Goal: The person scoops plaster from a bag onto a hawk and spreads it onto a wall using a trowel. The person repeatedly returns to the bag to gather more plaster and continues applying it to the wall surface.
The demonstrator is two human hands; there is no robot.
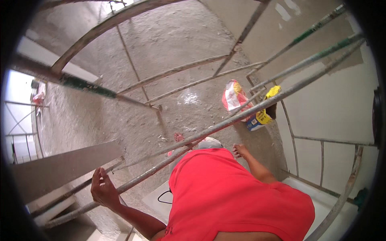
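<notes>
My left hand (103, 189) is raised at the lower left, beside a grey scaffold pipe (138, 180). Its fingers are bent loosely, with the tips a little apart, and I see nothing between them. Whether it touches the pipe I cannot tell. My right hand (240, 151) hangs low to the right of my red shirt (237, 193). The fingers there are partly spread and hold nothing visible. In front of me a long scaffold rail (225, 123) runs slantwise from lower left to upper right.
Scaffold frames with green-painted joints (88, 86) surround me. A red-and-white sack (233, 95) and a yellow-and-blue bag (259, 119) stand on the dusty floor (189, 44). A flat grey board (64, 168) lies at left. A pale wall (325, 108) rises at right.
</notes>
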